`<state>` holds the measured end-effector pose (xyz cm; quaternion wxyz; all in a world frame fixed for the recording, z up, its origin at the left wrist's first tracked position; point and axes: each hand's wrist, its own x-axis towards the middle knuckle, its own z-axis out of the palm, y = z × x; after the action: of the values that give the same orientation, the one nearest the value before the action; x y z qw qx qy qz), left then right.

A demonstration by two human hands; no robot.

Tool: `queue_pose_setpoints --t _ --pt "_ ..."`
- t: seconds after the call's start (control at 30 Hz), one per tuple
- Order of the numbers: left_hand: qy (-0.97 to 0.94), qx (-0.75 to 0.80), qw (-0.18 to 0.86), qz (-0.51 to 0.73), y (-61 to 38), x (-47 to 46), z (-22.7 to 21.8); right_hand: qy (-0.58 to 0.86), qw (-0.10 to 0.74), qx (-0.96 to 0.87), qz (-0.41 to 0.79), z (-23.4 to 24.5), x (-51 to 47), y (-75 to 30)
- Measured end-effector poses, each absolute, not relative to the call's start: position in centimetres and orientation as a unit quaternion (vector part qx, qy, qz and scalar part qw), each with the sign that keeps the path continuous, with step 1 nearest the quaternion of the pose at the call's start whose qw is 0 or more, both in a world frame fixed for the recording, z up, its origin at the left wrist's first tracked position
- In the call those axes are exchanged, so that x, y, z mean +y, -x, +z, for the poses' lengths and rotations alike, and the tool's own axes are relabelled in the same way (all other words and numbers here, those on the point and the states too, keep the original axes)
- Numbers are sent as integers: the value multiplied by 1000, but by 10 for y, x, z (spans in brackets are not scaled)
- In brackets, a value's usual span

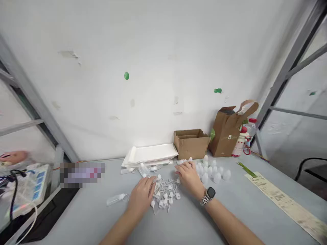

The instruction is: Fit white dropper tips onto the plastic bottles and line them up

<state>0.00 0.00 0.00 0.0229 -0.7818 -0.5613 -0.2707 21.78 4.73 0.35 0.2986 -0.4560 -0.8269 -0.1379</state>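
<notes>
Brown paper bag (225, 134), cardboard box (193, 147), power strip (41, 185)

No text legible: white mark (229, 137) on paper bag (221, 137), print (278, 196) on strip (288, 205) blurred.

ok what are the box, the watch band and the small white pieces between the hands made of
Box: looks like cardboard, matt brown, with an uneven top edge. Watch band: likely metal, silvery and shiny, showing links. White pieces: probably plastic, pale and moulded-looking, though too small to be sure.
</notes>
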Motion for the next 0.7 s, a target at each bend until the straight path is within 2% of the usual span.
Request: queue_pose_setpoints --t 0.5,0.7 --pt "788 -543 19 -289 1 -1 0 468 330 -806 -150 12 41 -224" --pt "751 -586 111 -284 11 0 6 460 369 -792 -156 19 32 -227"
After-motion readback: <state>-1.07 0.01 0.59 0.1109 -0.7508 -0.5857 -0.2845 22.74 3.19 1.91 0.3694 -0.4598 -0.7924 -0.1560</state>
